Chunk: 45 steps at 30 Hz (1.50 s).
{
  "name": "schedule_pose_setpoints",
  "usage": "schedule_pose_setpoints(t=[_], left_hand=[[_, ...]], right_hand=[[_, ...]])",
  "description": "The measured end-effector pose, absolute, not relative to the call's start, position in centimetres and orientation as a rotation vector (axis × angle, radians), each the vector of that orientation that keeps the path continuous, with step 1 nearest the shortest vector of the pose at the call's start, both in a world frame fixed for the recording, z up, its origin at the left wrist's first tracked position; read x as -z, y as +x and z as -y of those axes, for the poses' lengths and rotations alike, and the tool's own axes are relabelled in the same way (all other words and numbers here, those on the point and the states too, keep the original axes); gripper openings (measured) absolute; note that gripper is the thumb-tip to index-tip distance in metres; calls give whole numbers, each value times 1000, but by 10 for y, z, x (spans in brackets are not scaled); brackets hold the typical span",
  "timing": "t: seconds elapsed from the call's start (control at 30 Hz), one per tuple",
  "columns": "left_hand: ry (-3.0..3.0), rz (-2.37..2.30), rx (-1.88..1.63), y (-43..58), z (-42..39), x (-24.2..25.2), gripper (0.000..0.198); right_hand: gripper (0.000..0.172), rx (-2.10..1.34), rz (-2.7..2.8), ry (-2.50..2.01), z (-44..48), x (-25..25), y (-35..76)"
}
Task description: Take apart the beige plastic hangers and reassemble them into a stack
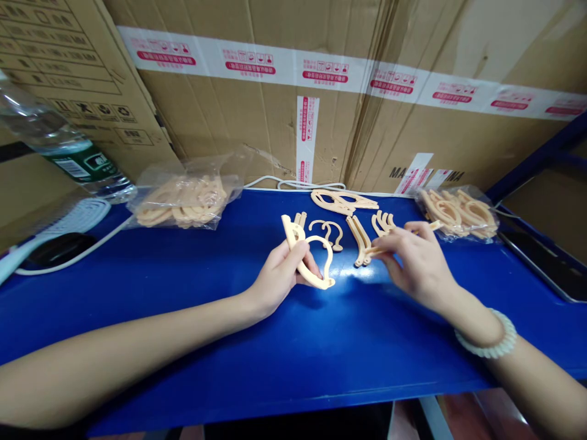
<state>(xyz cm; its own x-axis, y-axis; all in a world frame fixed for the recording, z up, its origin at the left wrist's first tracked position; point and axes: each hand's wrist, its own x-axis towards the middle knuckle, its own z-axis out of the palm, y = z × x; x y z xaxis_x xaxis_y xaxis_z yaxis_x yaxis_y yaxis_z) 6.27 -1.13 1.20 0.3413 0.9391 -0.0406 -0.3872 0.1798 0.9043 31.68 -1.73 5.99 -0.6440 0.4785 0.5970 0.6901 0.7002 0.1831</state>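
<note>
My left hand point(274, 276) is closed around a cream plastic folding hanger part point(312, 278) with a curved hook, raised above the blue table. In my right hand point(424, 267), the fingers pinch a slim cream hanger arm point(431, 226), its other end showing left of the fingertips. Beyond the hands lie loose hanger hooks point(337, 235), a pair of hanger arms point(358, 239) and several short curved hanger pieces point(380, 223). Farther back are flat cream hanger parts with oval openings point(332, 201). My right fingers partly cover the curved pieces.
Clear bags of hanger parts lie at left point(192, 201) and right point(460, 211). A water bottle point(77, 156), a pale hairbrush point(76, 218) and a dark rounded object point(63, 249) are at left. A black flat device point(545, 263) lies right. Cardboard boxes point(257, 122) wall the back; a white cable point(266, 180) runs below them.
</note>
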Motion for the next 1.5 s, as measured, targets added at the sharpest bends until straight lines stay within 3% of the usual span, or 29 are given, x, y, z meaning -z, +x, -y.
schedule_pose_setpoints(t=[0.6,1.07,1.23,1.5], left_hand=[[951,-688,-1032,63,13,-14,29],[988,-590,-998,60,12,-10,15],[1217,-689,-975,60,18,-9,25],[1696,-786,-1145,56,23,-17,22]], right_hand=[[33,-124,2675,-1078,-3,-63,343],[28,67,2645,-1134,8,-65,332],[47,6,2501,-925,22,-55,307],[65,-646,2390,-774,35,-53,295]])
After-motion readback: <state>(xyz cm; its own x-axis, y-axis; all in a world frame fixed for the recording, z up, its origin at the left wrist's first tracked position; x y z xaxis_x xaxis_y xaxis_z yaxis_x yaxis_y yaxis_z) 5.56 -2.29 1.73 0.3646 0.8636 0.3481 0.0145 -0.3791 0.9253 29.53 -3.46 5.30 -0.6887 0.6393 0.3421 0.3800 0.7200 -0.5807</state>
